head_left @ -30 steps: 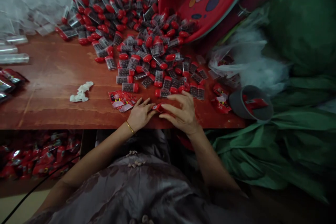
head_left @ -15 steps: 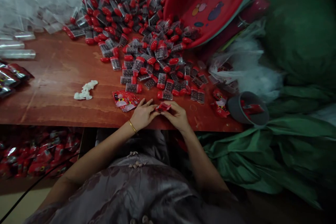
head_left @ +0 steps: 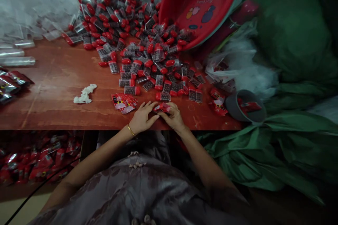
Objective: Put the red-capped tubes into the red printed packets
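Observation:
A small shiny red packet [head_left: 161,107] with printed pictures is between my hands, just above the table's front edge. My right hand [head_left: 174,119] is closed on its right part, thumb below and fingers curled behind. My left hand [head_left: 142,117], with a gold bracelet at the wrist, has its fingers stretched out and its thumb apart. Its fingertips and thumb lie at the packet's left end; whether they press on it is hard to see. Flat red printed packets [head_left: 124,103] lie left of my left hand. Beyond both hands are clear tubes with red caps [head_left: 163,96], filled with dark beads.
A large heap of capped tubes [head_left: 113,14] spreads to a tipped red basin [head_left: 203,5]. Crumpled white material [head_left: 85,94] and clear empty tubes [head_left: 17,61] lie left. A grey cup [head_left: 233,107] stands right, beside green cloth [head_left: 253,154]. Red packets [head_left: 39,160] fill a space below the table.
The left thumb and fingers have spread from their pinch at the packet. The packet has shifted slightly left and turned flatter, staying in the right hand. The camera view has shifted slightly.

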{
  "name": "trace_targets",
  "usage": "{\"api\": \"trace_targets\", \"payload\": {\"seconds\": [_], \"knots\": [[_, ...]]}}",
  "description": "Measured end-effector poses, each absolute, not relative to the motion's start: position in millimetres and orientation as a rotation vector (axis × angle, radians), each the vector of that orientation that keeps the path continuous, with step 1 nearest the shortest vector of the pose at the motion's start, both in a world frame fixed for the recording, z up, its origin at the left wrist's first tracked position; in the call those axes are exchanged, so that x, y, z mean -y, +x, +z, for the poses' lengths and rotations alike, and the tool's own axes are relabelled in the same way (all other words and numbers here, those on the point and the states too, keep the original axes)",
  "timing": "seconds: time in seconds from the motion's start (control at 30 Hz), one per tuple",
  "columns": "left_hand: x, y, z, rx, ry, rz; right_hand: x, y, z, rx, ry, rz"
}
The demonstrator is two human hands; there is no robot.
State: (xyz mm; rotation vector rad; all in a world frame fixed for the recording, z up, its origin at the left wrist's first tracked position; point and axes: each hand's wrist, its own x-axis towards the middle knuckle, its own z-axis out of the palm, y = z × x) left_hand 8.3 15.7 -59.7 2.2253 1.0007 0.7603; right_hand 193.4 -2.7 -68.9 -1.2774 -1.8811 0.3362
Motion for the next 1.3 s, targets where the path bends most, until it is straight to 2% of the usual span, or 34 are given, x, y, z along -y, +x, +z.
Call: {"api": "trace_targets", "payload": {"seconds": [0.2, 0.5, 0.7, 0.93, 1.1, 1.2, 1.3], "knots": [[-14.7, 8.3, -64.3, -1.014, 2.261, 0.821, 6.9, 192.5, -61.7, 1.854, -1.26, 0.396], [-10.0, 15.7, -65.6, -1.233, 2.528, 0.546, 3.1, 197.2, -60.3, 1.989, -1.298, 0.36], [-11.7, 17.1, -66.0, -1.228, 2.472, 0.514, 1.0, 198.0, -61.5, 2.018, -1.357, 0.314], [-3.3, 9.0, -45.9, -1.065, 2.18, 0.643, 9.6, 205.6, -71.0, 1.954, -1.304, 0.391], [18.1, -51.2, -8.8, -1.04, 1.7, 0.887, 11.8, 211.3, -79.3, 1.83, -1.364, 0.398], [33.8, -113.4, 1.0, -1.28, 1.42, 1.122, 12.3, 206.7, -78.4, 1.851, -1.401, 0.31], [41.6, -170.5, -3.5, -1.859, 1.213, 1.395, 11.2, 200.7, -74.3, 1.853, -1.396, 0.249]]}}
